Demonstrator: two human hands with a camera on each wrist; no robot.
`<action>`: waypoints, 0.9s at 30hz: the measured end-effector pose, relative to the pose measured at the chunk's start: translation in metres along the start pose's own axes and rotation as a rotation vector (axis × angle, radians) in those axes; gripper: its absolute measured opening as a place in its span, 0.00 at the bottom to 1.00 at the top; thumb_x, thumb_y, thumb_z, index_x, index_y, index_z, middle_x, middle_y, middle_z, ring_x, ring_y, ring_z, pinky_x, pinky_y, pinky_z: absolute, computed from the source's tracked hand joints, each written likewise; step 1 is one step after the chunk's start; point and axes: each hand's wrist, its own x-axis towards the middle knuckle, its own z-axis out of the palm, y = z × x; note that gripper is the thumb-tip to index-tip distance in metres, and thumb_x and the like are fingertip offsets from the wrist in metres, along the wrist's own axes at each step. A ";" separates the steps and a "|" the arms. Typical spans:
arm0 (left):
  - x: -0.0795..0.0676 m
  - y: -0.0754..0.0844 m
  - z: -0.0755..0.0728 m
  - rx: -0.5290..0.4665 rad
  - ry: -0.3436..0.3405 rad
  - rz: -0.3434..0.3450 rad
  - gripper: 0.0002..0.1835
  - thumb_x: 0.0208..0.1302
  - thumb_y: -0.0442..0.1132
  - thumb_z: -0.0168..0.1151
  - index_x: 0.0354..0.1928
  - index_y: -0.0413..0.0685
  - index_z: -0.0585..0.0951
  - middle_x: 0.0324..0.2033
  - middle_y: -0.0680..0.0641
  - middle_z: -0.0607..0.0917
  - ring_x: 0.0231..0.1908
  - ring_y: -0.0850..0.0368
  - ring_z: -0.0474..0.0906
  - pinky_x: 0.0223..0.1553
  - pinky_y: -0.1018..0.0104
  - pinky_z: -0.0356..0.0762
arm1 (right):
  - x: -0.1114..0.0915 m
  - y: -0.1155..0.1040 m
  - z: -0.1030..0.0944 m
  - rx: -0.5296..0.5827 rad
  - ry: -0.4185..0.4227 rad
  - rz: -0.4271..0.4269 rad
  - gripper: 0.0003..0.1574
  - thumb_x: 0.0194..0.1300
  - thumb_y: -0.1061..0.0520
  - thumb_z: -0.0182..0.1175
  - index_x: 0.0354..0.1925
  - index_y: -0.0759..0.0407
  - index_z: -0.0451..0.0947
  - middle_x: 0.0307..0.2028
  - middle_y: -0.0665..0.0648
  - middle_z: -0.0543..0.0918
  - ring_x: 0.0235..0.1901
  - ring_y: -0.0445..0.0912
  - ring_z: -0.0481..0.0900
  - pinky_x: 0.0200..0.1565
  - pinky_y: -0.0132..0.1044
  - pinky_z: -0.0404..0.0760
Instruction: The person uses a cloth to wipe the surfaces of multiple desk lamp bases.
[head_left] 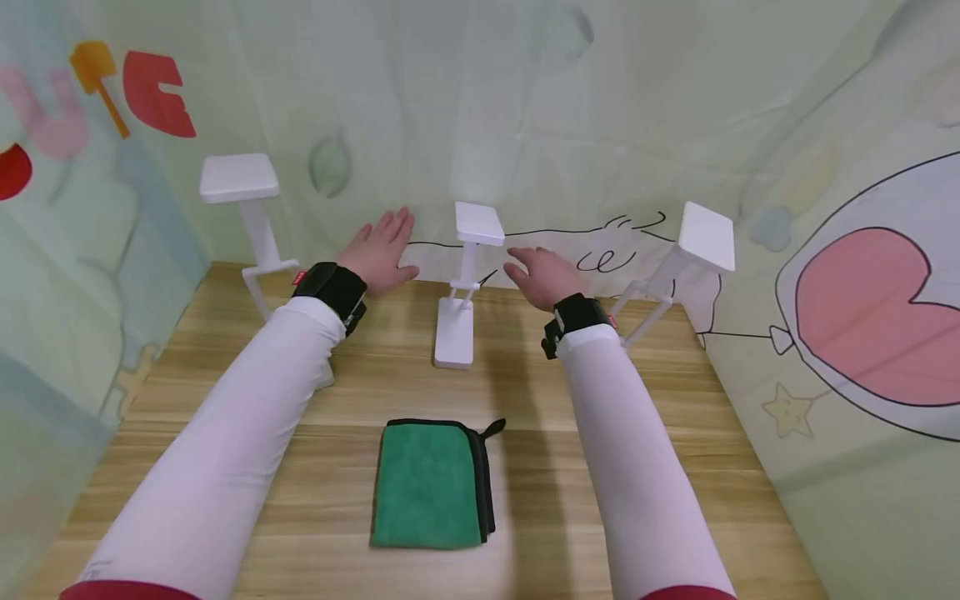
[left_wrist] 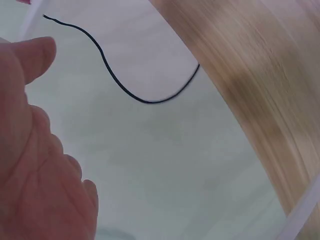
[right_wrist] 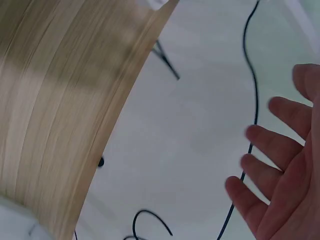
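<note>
My left hand (head_left: 381, 254) reaches over the far edge of the table, left of the middle white folding stand (head_left: 454, 332), its fingers extended and holding nothing. On the other side of that stand, my right hand (head_left: 546, 275) hovers with fingers spread and slightly bent, also without anything in it. The left wrist view shows the left palm (left_wrist: 40, 165) and thumb; the right wrist view shows the right fingers (right_wrist: 272, 145) apart from each other. Nearer to me on the table lies a folded green cloth (head_left: 427, 487) with black edging and a small loop.
Another white stand (head_left: 258, 225) rises beyond my left forearm, and a third white stand (head_left: 705, 237) beyond my right one. The wooden table (head_left: 345, 467) ends at a printed fabric backdrop (head_left: 450, 100), which also lines both sides.
</note>
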 end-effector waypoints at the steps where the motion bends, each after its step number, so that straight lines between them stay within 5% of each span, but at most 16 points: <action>1: -0.001 -0.001 0.003 -0.008 -0.003 0.018 0.45 0.76 0.55 0.47 0.76 0.35 0.36 0.76 0.38 0.35 0.73 0.44 0.30 0.73 0.43 0.38 | -0.002 0.001 0.001 0.021 0.001 -0.010 0.32 0.79 0.39 0.41 0.73 0.50 0.62 0.70 0.59 0.67 0.69 0.56 0.60 0.66 0.57 0.63; 11: -0.012 -0.001 0.028 -0.174 -0.024 0.144 0.29 0.78 0.49 0.45 0.73 0.40 0.63 0.71 0.36 0.63 0.69 0.43 0.56 0.69 0.48 0.57 | -0.020 0.018 0.022 0.141 0.009 -0.063 0.25 0.78 0.44 0.46 0.64 0.51 0.76 0.59 0.56 0.79 0.57 0.51 0.74 0.59 0.53 0.73; 17: -0.027 0.010 0.042 -0.194 0.006 0.210 0.19 0.76 0.45 0.50 0.60 0.45 0.80 0.53 0.44 0.83 0.51 0.51 0.77 0.55 0.51 0.75 | -0.033 0.015 0.035 0.171 -0.007 -0.107 0.20 0.77 0.44 0.50 0.54 0.50 0.82 0.40 0.52 0.86 0.37 0.45 0.79 0.40 0.46 0.80; 23: -0.037 0.015 0.068 -0.166 -0.034 0.249 0.12 0.73 0.44 0.54 0.41 0.48 0.85 0.27 0.53 0.80 0.29 0.57 0.74 0.36 0.59 0.75 | -0.042 0.009 0.052 0.155 -0.024 -0.181 0.18 0.77 0.45 0.51 0.51 0.48 0.83 0.34 0.49 0.86 0.31 0.41 0.79 0.33 0.41 0.78; 27: -0.044 0.015 0.098 -0.148 -0.087 0.263 0.13 0.73 0.49 0.55 0.29 0.56 0.81 0.20 0.56 0.75 0.24 0.59 0.71 0.29 0.62 0.71 | -0.047 -0.001 0.070 0.160 -0.022 -0.242 0.17 0.76 0.47 0.52 0.52 0.51 0.83 0.33 0.47 0.85 0.30 0.39 0.78 0.34 0.40 0.79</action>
